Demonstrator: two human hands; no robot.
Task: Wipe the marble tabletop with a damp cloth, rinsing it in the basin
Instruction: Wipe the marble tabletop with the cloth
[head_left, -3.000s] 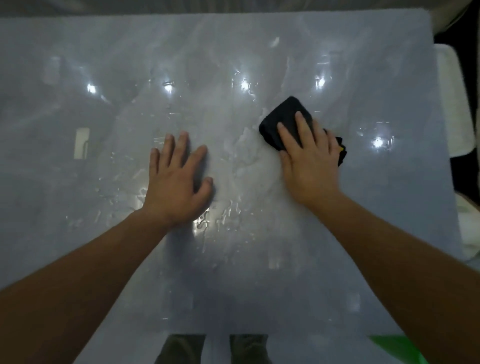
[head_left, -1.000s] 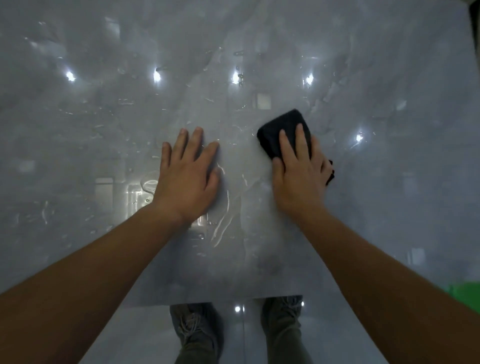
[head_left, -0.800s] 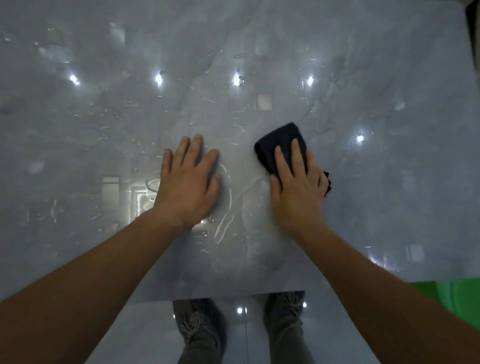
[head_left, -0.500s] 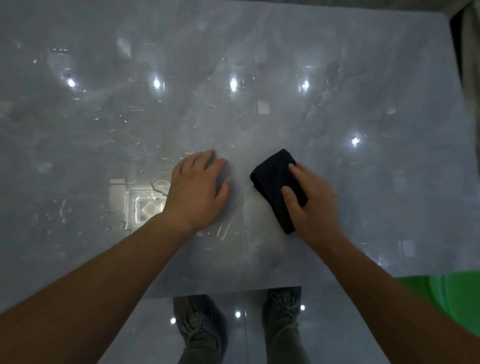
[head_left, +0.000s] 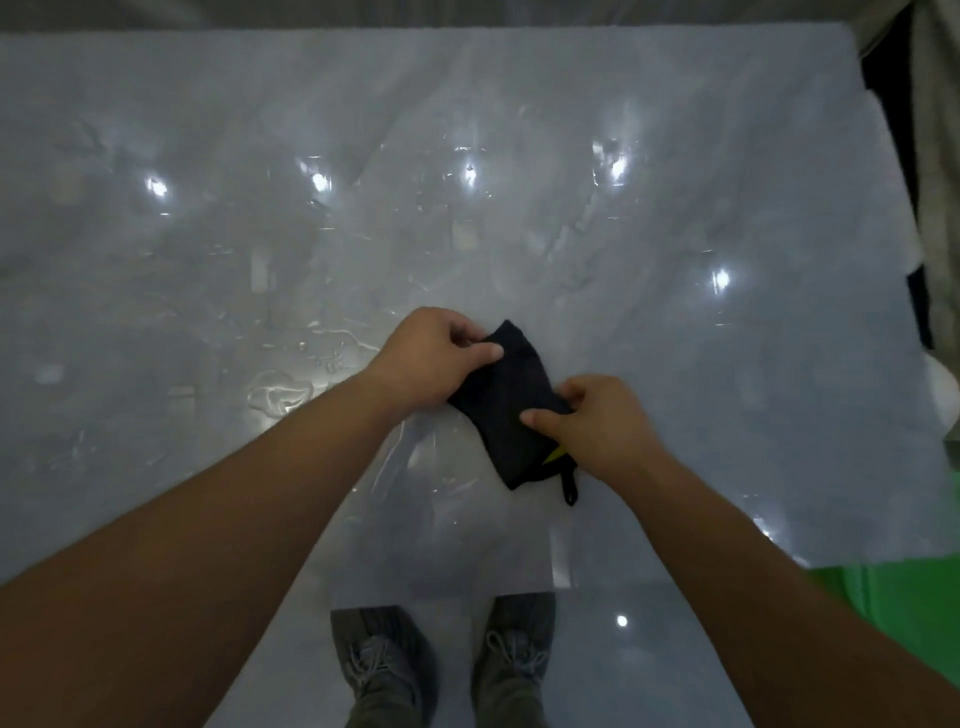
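A folded black cloth (head_left: 511, 402) with a small loop and a yellow tag at its near corner is held just above the grey marble tabletop (head_left: 675, 322), near the front edge. My left hand (head_left: 431, 361) pinches its far left corner. My right hand (head_left: 597, 423) grips its right edge with thumb and fingers. Wet streaks and droplets shine on the marble to the left of my hands.
A green basin (head_left: 904, 613) shows past the table's front right corner. Pale fabric (head_left: 935, 156) hangs beyond the right edge. My two shoes (head_left: 447, 670) stand on the glossy floor below the table's front edge.
My left hand left the marble and took hold of the cloth's corner. My right hand drew the cloth toward the front edge and changed from pressing flat to gripping it.
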